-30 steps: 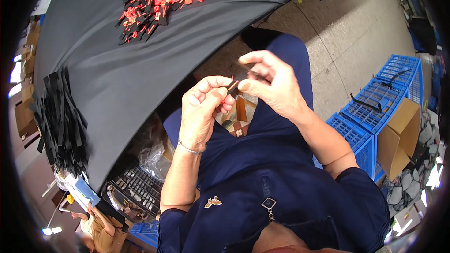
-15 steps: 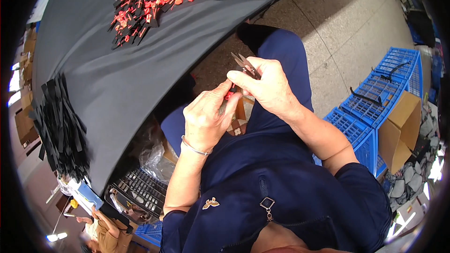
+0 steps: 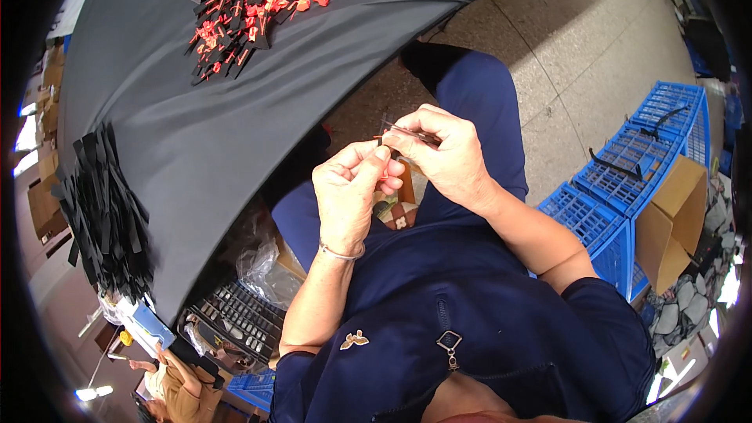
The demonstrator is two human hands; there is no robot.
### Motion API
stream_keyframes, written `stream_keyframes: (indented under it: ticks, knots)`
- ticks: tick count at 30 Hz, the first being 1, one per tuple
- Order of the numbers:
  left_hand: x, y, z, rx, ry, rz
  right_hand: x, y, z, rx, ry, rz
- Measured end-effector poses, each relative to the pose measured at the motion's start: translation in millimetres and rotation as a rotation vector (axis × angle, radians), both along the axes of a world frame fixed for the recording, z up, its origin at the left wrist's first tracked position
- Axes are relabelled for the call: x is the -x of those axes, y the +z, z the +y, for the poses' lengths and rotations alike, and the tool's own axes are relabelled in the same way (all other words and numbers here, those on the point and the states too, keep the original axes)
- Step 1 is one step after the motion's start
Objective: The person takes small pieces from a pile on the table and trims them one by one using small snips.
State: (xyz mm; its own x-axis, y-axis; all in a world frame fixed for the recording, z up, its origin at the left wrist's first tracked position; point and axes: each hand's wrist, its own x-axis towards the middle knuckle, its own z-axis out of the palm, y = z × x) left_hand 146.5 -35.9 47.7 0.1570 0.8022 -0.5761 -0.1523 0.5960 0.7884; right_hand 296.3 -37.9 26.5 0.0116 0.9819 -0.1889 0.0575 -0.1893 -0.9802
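Note:
My left hand pinches a small black strap piece with red on it between thumb and fingers, above my lap. Closed around dark thread snips, my right hand holds the blades close over the left fingertips. The two hands are almost touching, and fingers cover most of the piece. A pile of black strap pieces with red bits lies at the far part of the black-covered table. At the table's left lies a bundle of long black strips.
Blue plastic crates stand on the right beside an open cardboard box and grey pieces. A dark crate and clear plastic bag sit below the table edge. Another person is at lower left.
The snips have tilted from pointing up and away to lying flatter, with their tips toward the left fingertips. My left hand has turned slightly, and its fingers show more.

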Motion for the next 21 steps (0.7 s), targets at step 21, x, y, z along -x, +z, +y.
stream_keyframes:
  ticks: [21]
  knots:
    - [20.2,-1.9,-2.0,-0.001,0.046,-0.048,-4.9,0.9,-2.7,-0.380,-0.005,-0.521]
